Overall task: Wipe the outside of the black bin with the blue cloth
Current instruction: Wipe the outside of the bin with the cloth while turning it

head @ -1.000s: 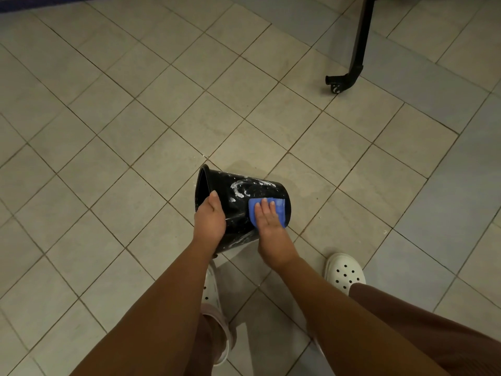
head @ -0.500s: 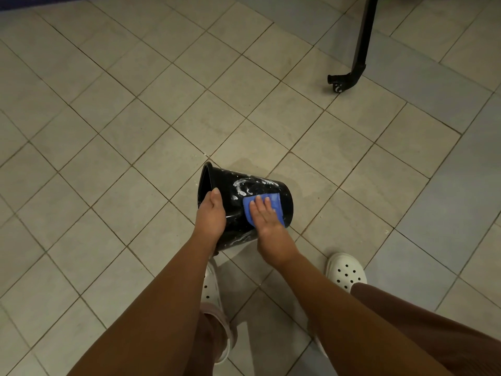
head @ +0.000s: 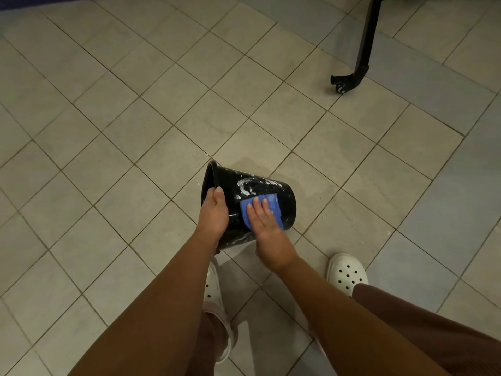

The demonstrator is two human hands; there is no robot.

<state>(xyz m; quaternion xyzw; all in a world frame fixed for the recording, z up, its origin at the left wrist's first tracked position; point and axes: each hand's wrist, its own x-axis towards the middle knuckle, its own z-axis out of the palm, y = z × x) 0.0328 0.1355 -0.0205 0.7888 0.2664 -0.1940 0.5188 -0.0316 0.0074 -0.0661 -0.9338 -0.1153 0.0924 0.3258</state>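
Head view: left hand is gripping the light, slippery-looking black bin by its rim at nine o'clock; right hand, fingers flat, is pressing the soft blue cloth.

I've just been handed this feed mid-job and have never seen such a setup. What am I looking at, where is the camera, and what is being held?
There is no machine here. One camera sits on a person's head and looks down, so the two bare arms are that person's own. The left hand grips the rim of a round black plastic bin, which is tipped on its side over the beige tiled floor. The right hand presses a flat blue cleaning cloth against the bin's outer wall, just below white soapy-looking smears. Lower down are the person's white perforated clogs. At the top right stands a black metal leg with a caster.
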